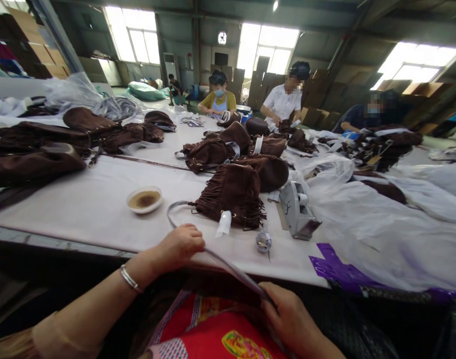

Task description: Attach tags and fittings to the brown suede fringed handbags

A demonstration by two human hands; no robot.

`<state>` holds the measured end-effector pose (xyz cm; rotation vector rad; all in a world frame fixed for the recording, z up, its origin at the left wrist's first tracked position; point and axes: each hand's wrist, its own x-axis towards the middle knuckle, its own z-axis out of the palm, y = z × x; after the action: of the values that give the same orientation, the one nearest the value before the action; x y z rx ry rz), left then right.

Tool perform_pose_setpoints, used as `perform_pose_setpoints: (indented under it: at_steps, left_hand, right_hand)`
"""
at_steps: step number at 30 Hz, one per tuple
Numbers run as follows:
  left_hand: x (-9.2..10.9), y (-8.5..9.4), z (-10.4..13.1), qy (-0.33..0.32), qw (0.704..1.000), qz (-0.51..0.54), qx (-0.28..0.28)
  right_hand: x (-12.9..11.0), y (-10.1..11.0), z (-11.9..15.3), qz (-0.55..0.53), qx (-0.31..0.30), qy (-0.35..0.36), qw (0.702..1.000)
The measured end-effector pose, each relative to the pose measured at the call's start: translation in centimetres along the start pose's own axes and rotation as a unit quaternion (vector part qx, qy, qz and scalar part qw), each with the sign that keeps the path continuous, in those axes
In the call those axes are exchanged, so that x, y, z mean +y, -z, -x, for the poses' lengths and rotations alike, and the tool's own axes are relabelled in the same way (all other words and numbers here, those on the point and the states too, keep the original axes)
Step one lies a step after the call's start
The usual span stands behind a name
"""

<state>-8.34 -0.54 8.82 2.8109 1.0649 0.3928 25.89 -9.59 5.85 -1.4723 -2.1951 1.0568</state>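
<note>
"Item one?"
"Strap, long, narrow, grey, flat (231, 269): gripped by the left hand (181, 244) and the right hand (291, 311), stretched between them."
"Item two?"
"Bag, dark-brown, fringed, suede-like (228, 194): on the white-covered table (101, 204), beyond both hands; strap curves to it past the left hand."
"Remainder?"
"Dish, round, white, brown contents (145, 212): beyond the left hand, leftward. Dispenser, grey, boxy (298, 212): beyond the right hand."
</note>
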Motion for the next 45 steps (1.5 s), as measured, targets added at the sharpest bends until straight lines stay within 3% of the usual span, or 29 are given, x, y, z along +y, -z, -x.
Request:
perform_pose_setpoints:
  at_steps: [3,6,9,11,14,17,19,21,26,29,32,33,35,37,39,41,42,45]
  left_hand:
    - [-5.1,0.8,3.2,0.118,0.99,-0.072,0.007]
    - [-6.1,0.5,4.6,0.23,0.96,-0.155,0.028]
    - [-2.3,-0.1,3.1,0.247,0.95,-0.169,0.087]
    - [1.7,-0.3,1.3,0.171,0.972,-0.114,0.109]
    - [6.9,-0.6,-1.4,0.045,0.998,-0.007,0.053]
    - [8.6,-1.4,-2.8,-0.025,0.999,0.023,-0.033]
    - [7.5,-1.7,-2.6,-0.023,0.998,0.004,-0.06]
    - [4.9,-1.4,-1.5,0.019,0.999,-0.027,-0.039]
    - [-2.9,0.4,3.2,0.18,0.976,-0.123,0.024]
    - [-4.6,0.6,4.7,0.285,0.939,-0.192,0.015]
    - [-2.1,-0.2,3.6,0.303,0.927,-0.213,0.051]
    - [-0.5,-0.6,2.8,0.271,0.939,-0.197,0.072]
    - [3.2,-1.6,0.8,0.145,0.978,-0.123,0.087]
    - [6.3,-2.9,-1.1,0.03,0.997,-0.04,0.057]
    - [7.8,-4.0,-2.5,-0.012,1.0,-0.002,0.025]
    - [7.9,-4.6,-3.1,0.007,1.0,0.012,0.011]
    - [7.5,-4.6,-3.2,0.033,0.999,0.02,0.017]
    - [6.4,-3.5,-2.9,0.138,0.983,0.094,0.073]
  right_hand:
    - [2.9,0.7,1.9,0.041,0.01,-0.001,0.999]
    - [3.8,1.3,2.4,0.048,0.013,-0.011,0.999]
    - [2.1,1.8,1.4,0.043,-0.003,-0.014,0.999]
    - [0.2,1.6,0.0,0.059,-0.013,-0.013,0.998]
    - [-2.9,1.0,-2.4,0.078,-0.029,0.018,0.996]
    - [-4.8,0.3,-4.2,0.085,-0.029,0.059,0.994]
    - [-5.0,0.2,-4.6,0.101,-0.017,0.06,0.993]
    - [-4.2,0.5,-4.2,0.123,-0.005,0.038,0.992]
    - [-0.3,2.2,-1.3,0.114,-0.028,-0.013,0.993]
    - [0.8,2.9,-0.4,0.099,-0.039,-0.037,0.994]
    - [-0.1,2.8,-1.1,0.112,-0.046,-0.039,0.992]
    - [-0.8,2.6,-1.6,0.122,-0.048,-0.037,0.991]
    - [-2.5,2.1,-2.9,0.15,-0.048,-0.024,0.987]
    - [-4.1,1.7,-4.2,0.187,-0.046,-0.006,0.981]
    - [-5.0,1.4,-5.0,0.212,-0.044,0.009,0.976]
    - [-4.9,1.6,-5.3,0.199,-0.011,0.031,0.979]
    - [-4.6,1.9,-5.2,0.181,0.036,0.047,0.982]
    - [-3.4,2.8,-4.2,0.108,0.283,0.08,0.95]
